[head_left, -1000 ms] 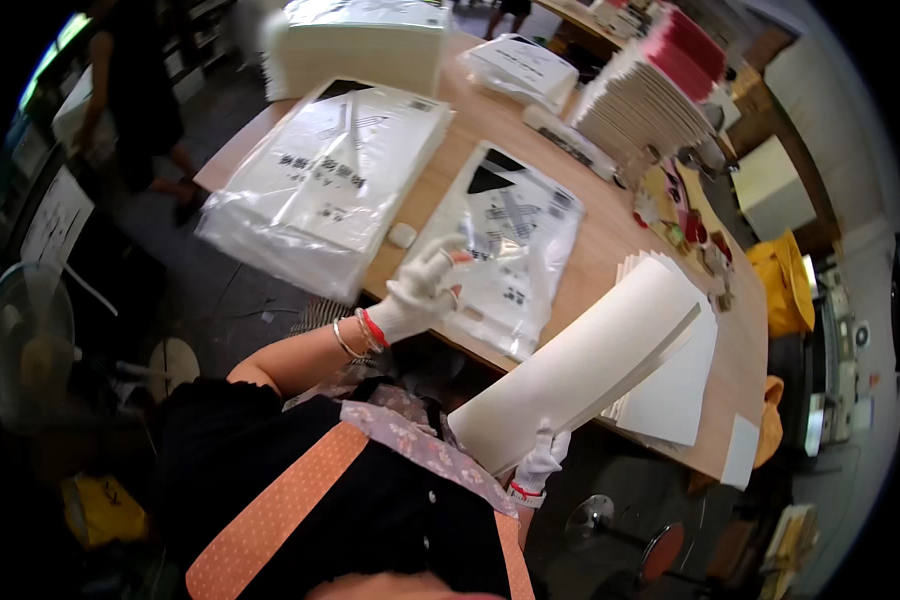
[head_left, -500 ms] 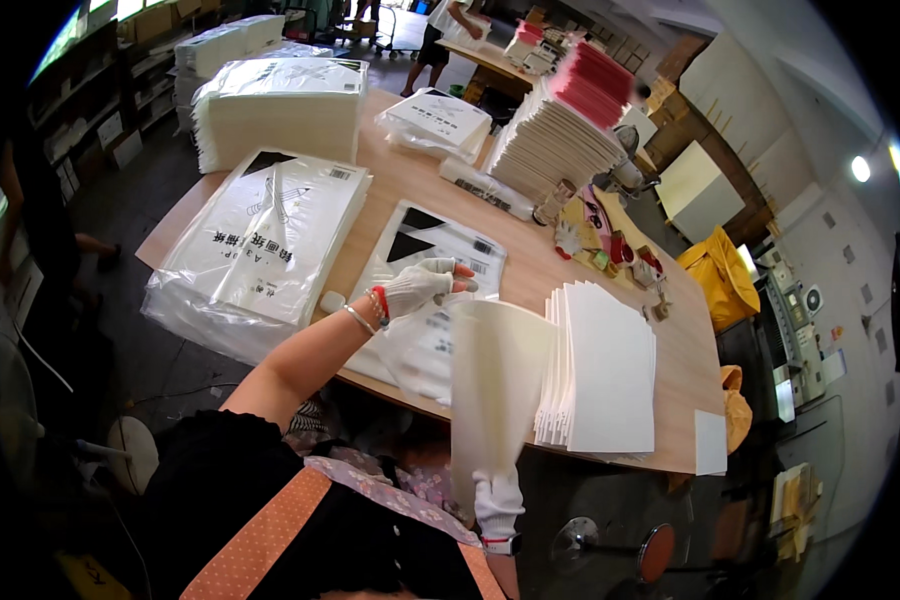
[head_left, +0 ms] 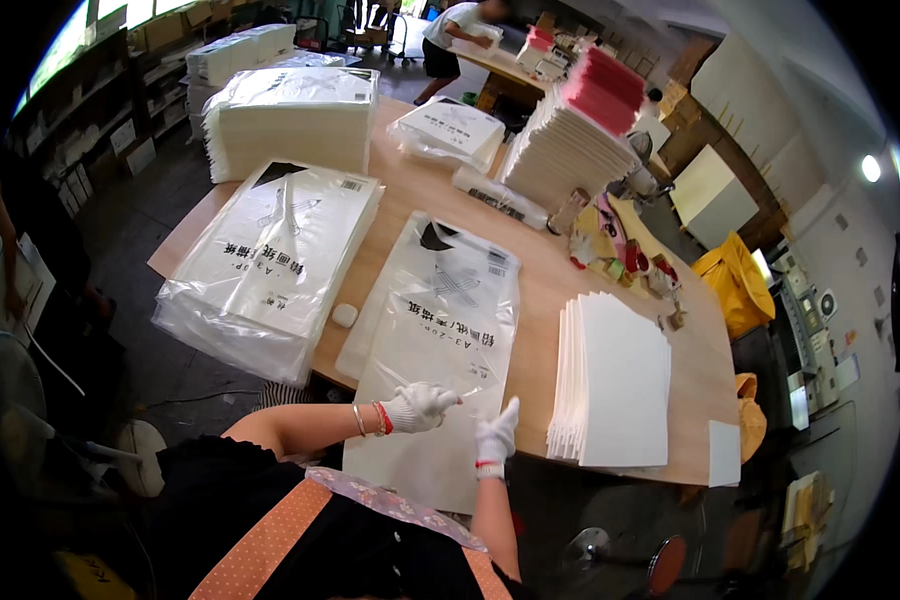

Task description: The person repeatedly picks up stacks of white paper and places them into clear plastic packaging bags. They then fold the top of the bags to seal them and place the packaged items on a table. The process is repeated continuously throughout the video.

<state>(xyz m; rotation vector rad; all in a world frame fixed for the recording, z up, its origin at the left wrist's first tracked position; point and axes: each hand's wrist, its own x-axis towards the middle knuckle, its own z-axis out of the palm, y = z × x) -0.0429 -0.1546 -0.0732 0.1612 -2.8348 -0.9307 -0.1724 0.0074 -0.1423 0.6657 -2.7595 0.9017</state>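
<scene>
A clear plastic bag [head_left: 445,345] with black print lies on the table in front of me, its near end over the edge. White paper [head_left: 410,470] sits in the bag's near part and sticks out toward my body; how deep it reaches is hard to see. My left hand [head_left: 420,406], in a white fingerless glove, is closed on the plastic near the bag's mouth. At the bag's right edge, my gloved right hand [head_left: 495,436] is closed with the thumb up, pinching the film. A fanned stack of white paper [head_left: 620,385] stands to the right.
Filled bags [head_left: 270,250] are piled on the left, with a taller stack [head_left: 290,130] behind. A tall paper pile with red sheets [head_left: 602,90] stands at the back. Small tools and cloth [head_left: 620,245] lie right of it. A person [head_left: 455,40] works at a far table.
The paper that my right hand held upright now lies at the bag. Both hands have come closer together at its near end, the left one moving toward me and the right one moving up.
</scene>
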